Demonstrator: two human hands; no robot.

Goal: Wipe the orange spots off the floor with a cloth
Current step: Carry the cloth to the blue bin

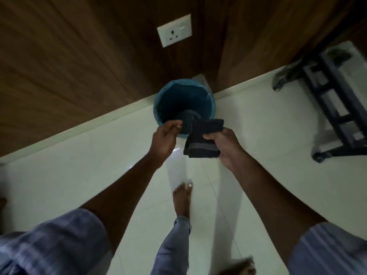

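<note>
Cloth [202,139], dark with one paler stripe across it, is folded into a pad and hangs above the near rim of the bin [158,100], gripped along its right edge by the right hand [224,144]. The fold probably gives a thick, firm face for rubbing. The left hand [165,135] hovers just left of the cloth with thumb and fingertips pinched together; whether it holds a corner of the cloth or some small scrap, I cannot tell. Holding both hands over the open bin suggests something is being shaken or picked off into it, though nothing can be seen falling.

The bin stands at the far edge of the floor [79,175], against the wooden wall [79,56], out of the walking path. A socket plate [174,30] sits on the wall above it, and a dark wheeled rack [333,108] stands far right.

By count: one cloth, one bin, one socket plate, one rack, two hands, and a bare foot [182,199] planted near the middle. No orange spots show on the pale tiles in view, so the wiping may lie elsewhere or be finished.
</note>
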